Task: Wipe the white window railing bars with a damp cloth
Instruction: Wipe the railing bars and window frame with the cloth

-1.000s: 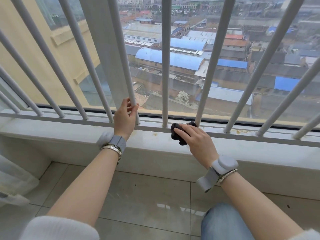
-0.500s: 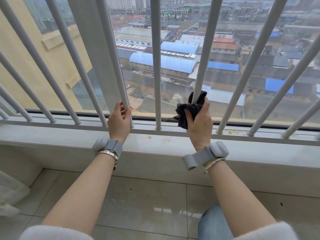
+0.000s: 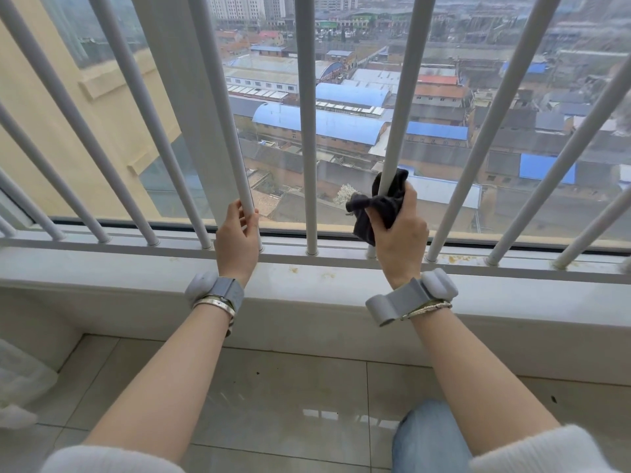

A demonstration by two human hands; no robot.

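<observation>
White railing bars (image 3: 306, 124) stand in a row in front of the window glass, fixed into a low horizontal rail (image 3: 341, 259). My right hand (image 3: 399, 230) grips a dark cloth (image 3: 379, 203) wrapped around the lower part of one bar (image 3: 401, 97), a little above the rail. My left hand (image 3: 237, 235) holds the bottom of another bar (image 3: 222, 107) two bars to the left, with fingers curled around it. Both wrists wear grey bands and bracelets.
A pale window sill (image 3: 136, 278) with a few rust-coloured spots runs under the rail. Below it lies a glossy tiled floor (image 3: 290, 397). My knee in blue jeans (image 3: 426, 438) shows at the bottom. A white bag or curtain (image 3: 20, 380) sits at the far left.
My right hand has lifted the cloth from the sill onto the bar and slid it slightly higher up that bar. My left hand has kept its hold on its bar.
</observation>
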